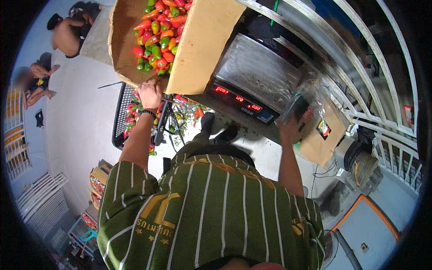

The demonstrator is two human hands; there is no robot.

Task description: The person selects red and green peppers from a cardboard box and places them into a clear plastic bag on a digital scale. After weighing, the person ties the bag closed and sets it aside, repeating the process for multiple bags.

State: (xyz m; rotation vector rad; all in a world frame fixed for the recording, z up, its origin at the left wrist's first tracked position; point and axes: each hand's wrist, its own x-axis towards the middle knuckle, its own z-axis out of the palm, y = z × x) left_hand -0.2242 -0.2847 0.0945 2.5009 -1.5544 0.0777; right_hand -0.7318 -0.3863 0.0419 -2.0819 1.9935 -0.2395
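Observation:
My left hand (pixel 150 94), with a dark beaded bracelet at the wrist, has its fingers curled over the near rim of a cardboard box (pixel 206 47). Red, orange and green chili peppers (pixel 160 42) lie inside that box. To its right is a digital weighing scale (pixel 256 67) with a worn metal plate and lit red digits. My right hand (pixel 287 130) is at the scale's right corner, holding a clear plastic bag (pixel 300 96); its fingers are partly hidden by the plastic and blur.
A black plastic crate (pixel 117 135) with more peppers stands below my left hand. Loose peppers and stems (pixel 185 114) lie by my feet. White metal railings (pixel 364 44) curve along the right, above a cardboard piece (pixel 324 135). Two people (pixel 67 37) sit at upper left.

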